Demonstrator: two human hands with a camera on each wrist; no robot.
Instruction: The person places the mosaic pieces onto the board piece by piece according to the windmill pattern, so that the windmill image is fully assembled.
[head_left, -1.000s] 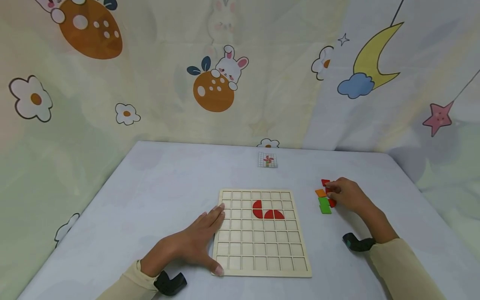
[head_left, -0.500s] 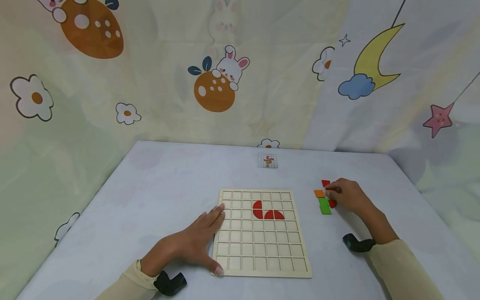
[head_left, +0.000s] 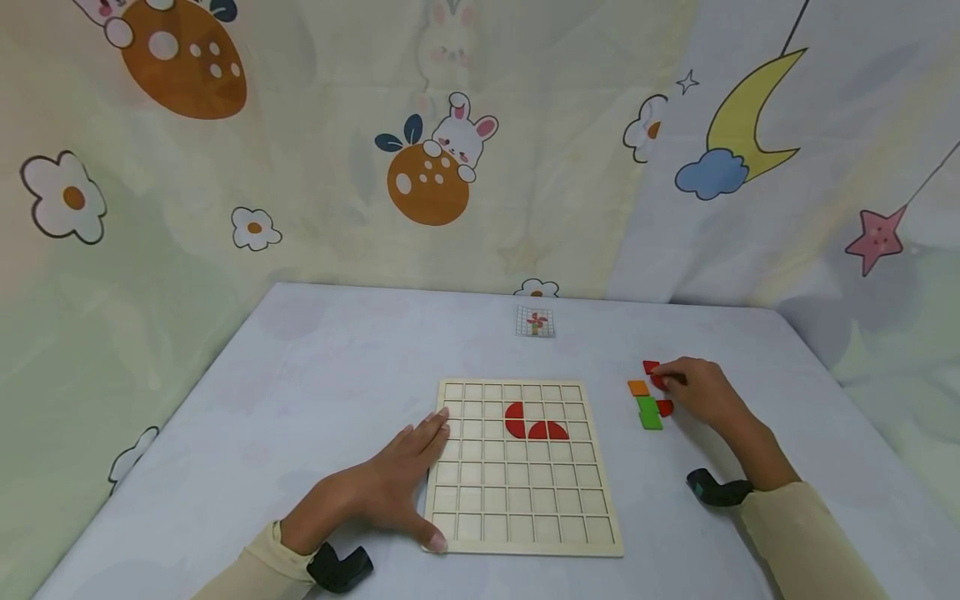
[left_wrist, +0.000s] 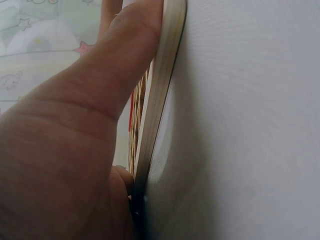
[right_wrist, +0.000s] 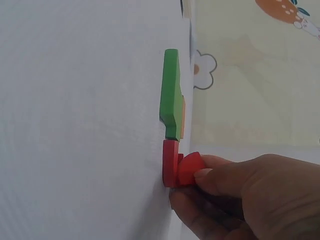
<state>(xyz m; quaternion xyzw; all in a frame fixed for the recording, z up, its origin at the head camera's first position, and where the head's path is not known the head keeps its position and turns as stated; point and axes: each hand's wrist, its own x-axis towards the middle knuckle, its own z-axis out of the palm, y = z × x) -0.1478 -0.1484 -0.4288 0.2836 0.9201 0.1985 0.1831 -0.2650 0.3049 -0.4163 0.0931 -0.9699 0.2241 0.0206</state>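
Fingers spread along its left edge, my left hand (head_left: 393, 487) rests on a pale wooden grid board (head_left: 525, 500), thumb at the near left corner. The left wrist view shows that thumb against the board's side (left_wrist: 159, 95). Several red quarter-circle tiles sit in the board's upper cells, among them a lower-left tile (head_left: 514, 429). Right of the board, my right hand (head_left: 701, 390) pinches a red quarter-circle tile (right_wrist: 190, 169) between thumb and fingers, tilted up in the right wrist view. Close around it lie another red tile (head_left: 665, 407), a red tile (head_left: 650, 367), an orange tile (head_left: 638, 388) and green tiles (head_left: 649, 412).
Beyond the board, a small pattern card (head_left: 535, 322) with a pinwheel picture lies on the white-covered table (head_left: 360, 350). A printed cloth (head_left: 322, 150) hangs behind the table. Dark devices (head_left: 716, 487) are strapped at both wrists.
My right fingers have shifted slightly around the red quarter-circle tile, which shows more now. The orange tile has slid slightly left. The left hand and board stay put.
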